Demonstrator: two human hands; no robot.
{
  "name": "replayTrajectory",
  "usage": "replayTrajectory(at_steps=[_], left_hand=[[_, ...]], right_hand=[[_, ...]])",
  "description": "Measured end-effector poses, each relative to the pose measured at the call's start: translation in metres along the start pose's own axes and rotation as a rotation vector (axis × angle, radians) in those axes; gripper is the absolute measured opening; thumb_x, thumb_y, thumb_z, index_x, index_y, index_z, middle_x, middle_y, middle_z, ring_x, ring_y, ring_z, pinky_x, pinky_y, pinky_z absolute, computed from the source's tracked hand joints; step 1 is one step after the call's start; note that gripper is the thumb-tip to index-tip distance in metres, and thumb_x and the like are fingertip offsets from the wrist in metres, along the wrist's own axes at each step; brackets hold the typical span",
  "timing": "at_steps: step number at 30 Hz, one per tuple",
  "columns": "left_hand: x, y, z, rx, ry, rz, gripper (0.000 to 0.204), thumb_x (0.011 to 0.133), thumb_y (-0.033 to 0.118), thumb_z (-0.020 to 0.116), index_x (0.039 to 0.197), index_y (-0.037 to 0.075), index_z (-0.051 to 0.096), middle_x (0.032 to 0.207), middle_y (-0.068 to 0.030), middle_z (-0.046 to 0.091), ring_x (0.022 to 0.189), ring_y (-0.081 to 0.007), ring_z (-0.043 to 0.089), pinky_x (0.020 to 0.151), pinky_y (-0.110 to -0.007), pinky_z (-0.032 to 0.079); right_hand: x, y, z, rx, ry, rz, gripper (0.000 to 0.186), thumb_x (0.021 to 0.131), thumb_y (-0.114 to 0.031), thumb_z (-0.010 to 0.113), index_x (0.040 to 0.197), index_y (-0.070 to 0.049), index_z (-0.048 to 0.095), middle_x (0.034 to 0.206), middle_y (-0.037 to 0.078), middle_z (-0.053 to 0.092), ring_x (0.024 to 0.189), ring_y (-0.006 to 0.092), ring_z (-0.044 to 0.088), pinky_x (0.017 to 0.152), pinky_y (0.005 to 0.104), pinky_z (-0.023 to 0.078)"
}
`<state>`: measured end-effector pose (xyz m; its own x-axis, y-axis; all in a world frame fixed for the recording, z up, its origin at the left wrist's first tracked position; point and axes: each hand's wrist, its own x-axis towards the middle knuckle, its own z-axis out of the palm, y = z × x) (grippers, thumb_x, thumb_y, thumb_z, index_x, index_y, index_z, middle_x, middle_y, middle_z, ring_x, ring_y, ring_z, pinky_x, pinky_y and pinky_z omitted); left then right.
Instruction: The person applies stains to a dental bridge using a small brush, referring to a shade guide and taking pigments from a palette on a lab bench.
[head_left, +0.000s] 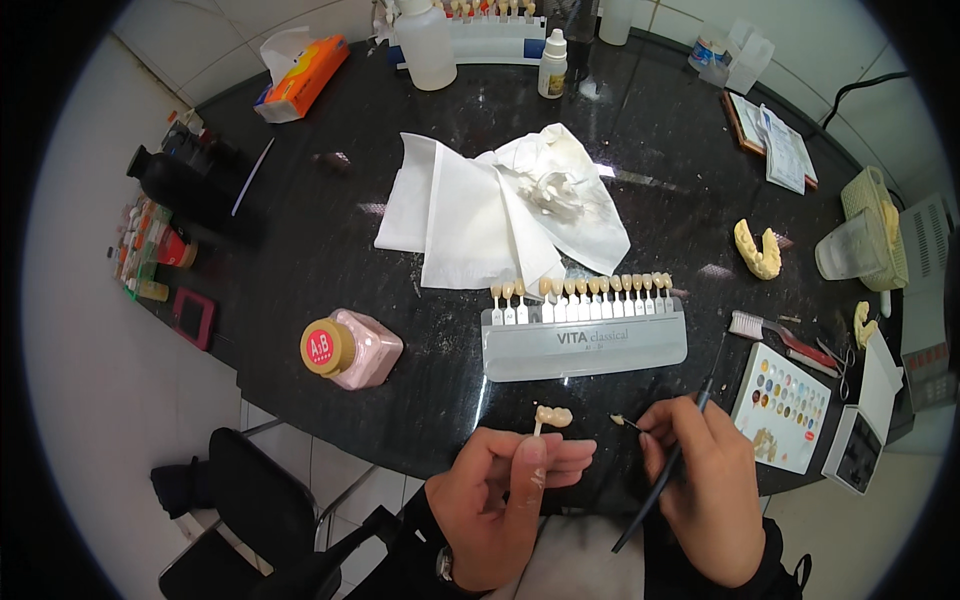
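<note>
My left hand [505, 500] pinches a short pale stick between thumb and fingers, its other fingers stretched out. A tooth-coloured dental bridge [556, 416] of joined crowns sits at the top of the stick. My right hand [705, 480] is closed around a slim black-handled brush [668, 478] lying slantwise across the fingers. Its thumb and forefinger also pinch a thin stem with a small tooth-like tip [617, 420], probably a shade tab, pointing toward the bridge. Beyond both hands lies a grey shade guide [585, 345] with a row of tooth tabs and one gap.
White cloths [455, 215] lie mid-table. A pink bottle [365, 350] with a gold cap stands left. At right are a colour chart card [785, 410], a toothbrush [765, 328], a plaster dental model [760, 252] and a plastic cup [845, 248]. A black chair [260, 490] stands at lower left.
</note>
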<state>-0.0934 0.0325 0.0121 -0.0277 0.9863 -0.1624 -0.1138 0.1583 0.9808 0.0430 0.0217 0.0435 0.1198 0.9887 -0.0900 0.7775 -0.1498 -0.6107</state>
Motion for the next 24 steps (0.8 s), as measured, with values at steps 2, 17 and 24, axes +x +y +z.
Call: replayTrajectory(at_steps=[2, 17, 24], left_hand=[[0.001, -0.001, -0.003, -0.083, -0.037, 0.007, 0.020, 0.087, 0.008, 0.043, 0.081, -0.011, 0.047, 0.078, -0.0246, 0.060, 0.069, -0.0226, 0.062, 0.061, -0.029, 0.053], [-0.006, -0.016, 0.004, -0.201, 0.083, 0.280, 0.018, 0.087, 0.007, 0.042, 0.080, -0.009, 0.045, 0.081, -0.0243, 0.059, 0.075, -0.0235, 0.061, 0.066, -0.030, 0.052], [-0.008, -0.021, -0.002, -0.083, 0.172, 0.308, 0.021, 0.085, 0.013, 0.048, 0.080, -0.007, 0.049, 0.072, -0.0163, 0.060, 0.064, -0.0148, 0.060, 0.055, -0.022, 0.049]], right_hand=[[0.001, 0.004, 0.000, 0.012, 0.028, -0.042, 0.014, 0.069, 0.004, 0.057, 0.080, 0.001, 0.051, 0.069, 0.011, 0.052, 0.060, 0.0229, 0.054, 0.054, 0.0279, 0.041], [-0.011, -0.016, 0.023, 1.055, -0.107, 0.111, 0.009, 0.080, -0.003, 0.056, 0.084, 0.003, 0.050, 0.070, 0.001, 0.052, 0.063, 0.0020, 0.047, 0.055, 0.0141, 0.037], [-0.006, -0.022, 0.030, 1.046, -0.162, 0.080, 0.010, 0.080, -0.003, 0.056, 0.084, 0.005, 0.050, 0.070, 0.004, 0.055, 0.065, 0.0053, 0.052, 0.059, 0.0174, 0.042]])
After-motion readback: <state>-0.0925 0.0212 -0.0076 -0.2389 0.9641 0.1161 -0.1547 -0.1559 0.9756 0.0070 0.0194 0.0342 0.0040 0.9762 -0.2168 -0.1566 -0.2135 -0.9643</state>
